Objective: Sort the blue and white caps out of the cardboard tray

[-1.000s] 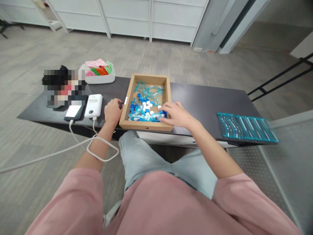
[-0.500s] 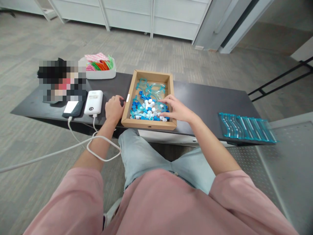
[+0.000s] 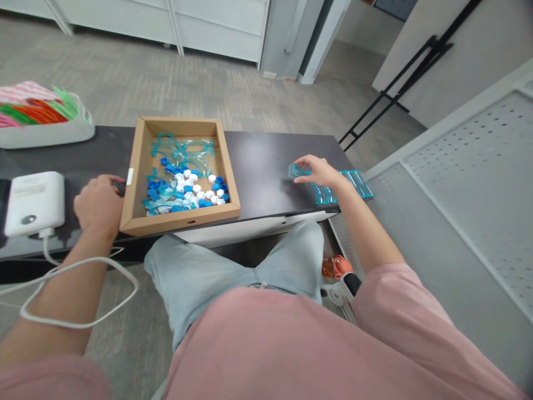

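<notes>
A cardboard box holds white and blue hexagonal pieces and clear teal plastic tube pieces. Beside its left wall rests my left hand, fingers curled around a small dark object that I cannot make out. Out over the table to the right, my right hand pinches a clear teal curved tube piece between thumb and fingers. Just under and beyond that hand lies a row of teal transparent tubes, partly covered by my wrist and forearm.
A white power bank with a white cable lies at the left; the cable loops over my left forearm. Behind it stands a white bin of colourful strips. A grey perforated panel borders the table's right end.
My right hand has left the box and moved right to the tube row, now with a teal tube piece in it. The view has turned right. My left hand stays beside the box.
</notes>
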A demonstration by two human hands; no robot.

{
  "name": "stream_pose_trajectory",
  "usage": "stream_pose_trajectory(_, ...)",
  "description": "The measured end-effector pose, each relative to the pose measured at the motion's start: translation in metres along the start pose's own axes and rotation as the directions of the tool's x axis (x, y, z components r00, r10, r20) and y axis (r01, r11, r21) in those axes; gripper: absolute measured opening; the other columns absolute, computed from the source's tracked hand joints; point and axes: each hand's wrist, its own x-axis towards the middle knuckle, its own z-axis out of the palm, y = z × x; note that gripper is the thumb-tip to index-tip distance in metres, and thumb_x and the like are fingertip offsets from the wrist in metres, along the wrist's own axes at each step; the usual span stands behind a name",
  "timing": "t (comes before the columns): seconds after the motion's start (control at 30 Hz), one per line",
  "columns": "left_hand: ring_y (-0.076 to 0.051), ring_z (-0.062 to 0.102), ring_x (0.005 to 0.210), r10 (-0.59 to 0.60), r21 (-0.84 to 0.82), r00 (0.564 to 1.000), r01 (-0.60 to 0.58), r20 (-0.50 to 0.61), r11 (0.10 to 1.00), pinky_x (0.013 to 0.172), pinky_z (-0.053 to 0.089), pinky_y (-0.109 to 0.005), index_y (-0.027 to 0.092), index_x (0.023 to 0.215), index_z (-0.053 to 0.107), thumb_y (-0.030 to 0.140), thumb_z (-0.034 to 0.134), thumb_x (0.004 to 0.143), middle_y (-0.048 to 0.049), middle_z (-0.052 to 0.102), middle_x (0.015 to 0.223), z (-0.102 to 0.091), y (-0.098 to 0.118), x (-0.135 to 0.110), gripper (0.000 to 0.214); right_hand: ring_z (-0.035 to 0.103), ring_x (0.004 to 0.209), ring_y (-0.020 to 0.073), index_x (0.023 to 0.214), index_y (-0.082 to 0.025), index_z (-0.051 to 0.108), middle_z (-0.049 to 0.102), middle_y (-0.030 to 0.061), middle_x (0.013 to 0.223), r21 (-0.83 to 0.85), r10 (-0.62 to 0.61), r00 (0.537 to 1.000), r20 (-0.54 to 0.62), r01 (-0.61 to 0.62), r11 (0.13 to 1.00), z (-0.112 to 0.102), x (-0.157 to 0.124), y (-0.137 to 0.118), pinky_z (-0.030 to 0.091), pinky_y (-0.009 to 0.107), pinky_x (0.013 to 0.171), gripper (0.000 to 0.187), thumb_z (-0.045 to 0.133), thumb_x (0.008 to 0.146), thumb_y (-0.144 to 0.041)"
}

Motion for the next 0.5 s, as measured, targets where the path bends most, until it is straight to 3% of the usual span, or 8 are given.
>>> stream_pose_trajectory(0.17,-0.039,0.074,0.127,0.018,0.050,0.999,-0.016,-0.040,0.999,0.103,0.059,-0.046,0.017,0.145,0.076,0.035,0.045,0.113,-0.0199,0.076,0.138,0.006,-0.005,0.003,0.049,0.068,0.145,0.0492,0.149,-0.034,0.090,0.083,0.0135,0.157,-0.198,0.039,0.992,0.119,-0.015,0.980,0.018,0.005,0.010,0.046,0.063,0.124,0.064,0.101,0.090,-0.055)
stream_pose_trajectory(0.37,-0.039,0.075,0.131,-0.009,0.056,1.000,0.010,-0.030,0.998,0.104,0.058,-0.043,0.016,0.146,0.078,0.034,0.036,0.117,-0.0203,0.077,0.141,0.008,-0.007,0.007,0.054,0.067,0.148,0.0499,0.159,-0.038,0.086,0.080,0.0106,0.164,-0.204,0.035,0.990,0.135,-0.007,0.979,0.019,0.007,0.022,0.046,0.064,0.123,0.066,0.095,0.094,-0.042)
stream_pose_trajectory(0.5,-0.040,0.075,0.130,-0.004,0.029,0.999,0.005,-0.051,1.000,0.104,0.058,-0.046,0.017,0.145,0.079,0.033,0.043,0.115,-0.0203,0.078,0.140,0.009,-0.009,0.007,0.049,0.068,0.149,0.0500,0.160,-0.034,0.085,0.082,0.0112,0.163,-0.194,0.049,0.991,0.125,-0.024,0.981,0.018,0.004,0.022,0.046,0.065,0.125,0.067,0.092,0.093,-0.041)
